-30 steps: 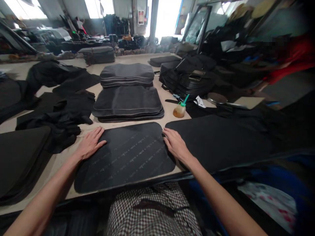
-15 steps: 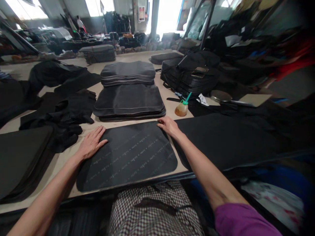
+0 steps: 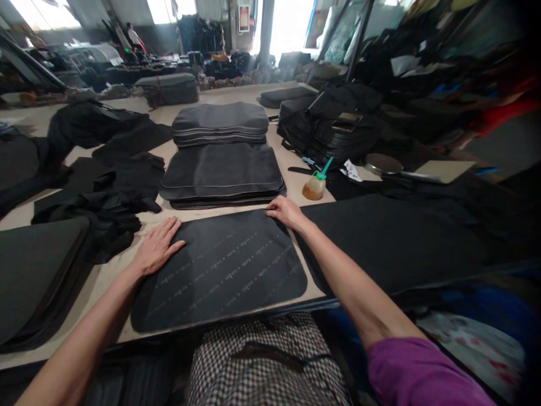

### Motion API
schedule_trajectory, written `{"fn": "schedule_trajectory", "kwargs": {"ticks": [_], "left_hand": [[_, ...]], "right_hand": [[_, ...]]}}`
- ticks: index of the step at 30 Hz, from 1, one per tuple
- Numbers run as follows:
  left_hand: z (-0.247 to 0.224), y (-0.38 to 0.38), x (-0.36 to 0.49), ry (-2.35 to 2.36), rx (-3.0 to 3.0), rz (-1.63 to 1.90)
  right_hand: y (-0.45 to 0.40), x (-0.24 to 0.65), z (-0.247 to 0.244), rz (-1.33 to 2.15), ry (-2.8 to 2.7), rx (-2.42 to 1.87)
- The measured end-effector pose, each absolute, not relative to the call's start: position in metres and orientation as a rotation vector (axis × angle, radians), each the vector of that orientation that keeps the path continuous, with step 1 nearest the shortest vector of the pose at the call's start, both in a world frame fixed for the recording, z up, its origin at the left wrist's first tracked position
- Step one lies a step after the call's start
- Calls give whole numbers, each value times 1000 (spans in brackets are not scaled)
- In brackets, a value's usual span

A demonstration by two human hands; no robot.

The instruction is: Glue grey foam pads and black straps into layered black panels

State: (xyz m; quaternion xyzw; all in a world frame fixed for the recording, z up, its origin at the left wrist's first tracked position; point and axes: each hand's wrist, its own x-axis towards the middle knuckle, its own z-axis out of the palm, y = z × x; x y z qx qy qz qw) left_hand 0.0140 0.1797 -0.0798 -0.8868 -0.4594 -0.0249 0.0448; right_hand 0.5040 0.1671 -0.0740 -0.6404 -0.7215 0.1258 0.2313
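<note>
A black panel (image 3: 228, 270) with rounded corners and rows of pale printed lettering lies flat at the table's near edge. My left hand (image 3: 158, 245) rests flat over its upper left corner, fingers stretched out and thumb apart. At the far edge, near the upper right corner, my right hand (image 3: 287, 213) pinches the panel's rim between thumb and curled fingers. Just beyond sits a stack of black rounded panels (image 3: 224, 172), with a second stack (image 3: 220, 121) behind it. A squeeze bottle (image 3: 314, 187) of amber liquid with a green nozzle stands past my right hand.
Plain dark sheets (image 3: 393, 242) cover the table on the right, and a dark stack (image 3: 38, 276) lies at left. Crumpled black cloth (image 3: 110, 197) is beyond my left hand. Black bags (image 3: 329, 124) and a round tin (image 3: 384, 164) stand farther right. A person's red sleeve (image 3: 507, 115) shows at far right.
My right hand has slid slightly left along the panel's far edge. My left hand stays in place.
</note>
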Motion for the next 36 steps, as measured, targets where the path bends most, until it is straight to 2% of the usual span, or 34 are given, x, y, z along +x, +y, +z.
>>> {"fn": "schedule_trajectory", "kwargs": {"ticks": [36], "left_hand": [[-74, 177, 17, -1446, -2723, -77]], "right_hand": [[168, 508, -57, 497, -1878, -1909]]}}
